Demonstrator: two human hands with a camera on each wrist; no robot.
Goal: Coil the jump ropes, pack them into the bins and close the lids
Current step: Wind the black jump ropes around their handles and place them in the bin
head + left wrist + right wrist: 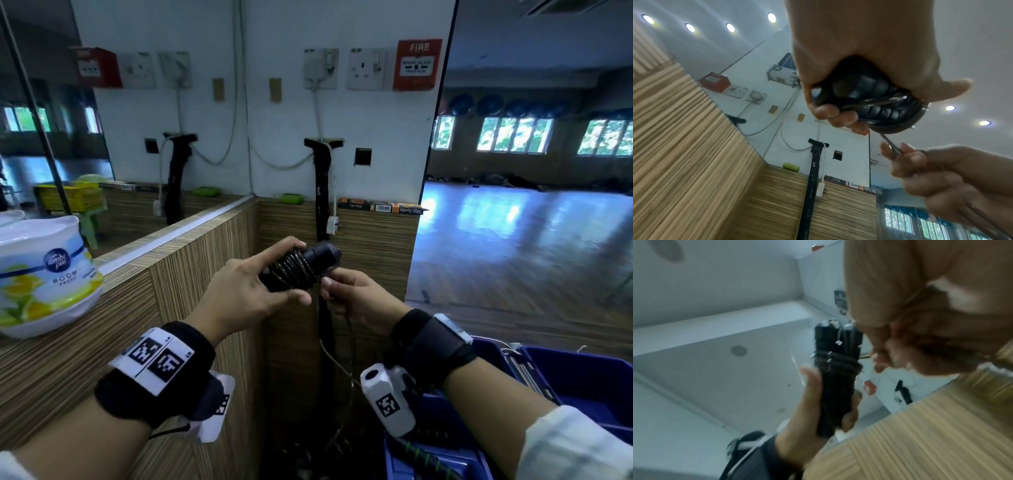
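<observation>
head view: the left hand (pixel 239 291) grips two black handles (pixel 301 265) held side by side as one bundle at chest height, in front of a wood-panelled corner. the bundle's long axis runs from lower left to upper right, its free ends pointing away from the person. several turns of rope (pixel 337 346) already circle the middle of the bundle. the right hand (pixel 356 294) sits just right of and slightly below the bundle, its fingers pinching the rope where it leaves the last turn; from there the loose rope hangs straight down toward the floor. blue bins (pixel 582 377) stand open at lower right, below the right forearm, well apart from the bundle. an air freshener tub (pixel 44 274) sits on the bench at left. left wrist view: the left hand's fingers (pixel 826 112) curl round the handles from below with the thumb pressing on the far side, and rope turns cross the ribbed grips. a short taut run of rope leads down and right to the right hand, which pinches it between thumb and fingertips. right wrist view, blurred: the handles stand nearly upright, the left hand clasping the lower half, the rope turns banded above it, and the right hand's fingers (pixel 879 360) just beside the turns on the right. the next wrap likely means carrying the rope over the bundle, across its long axis, while the left hand holds firm.
</observation>
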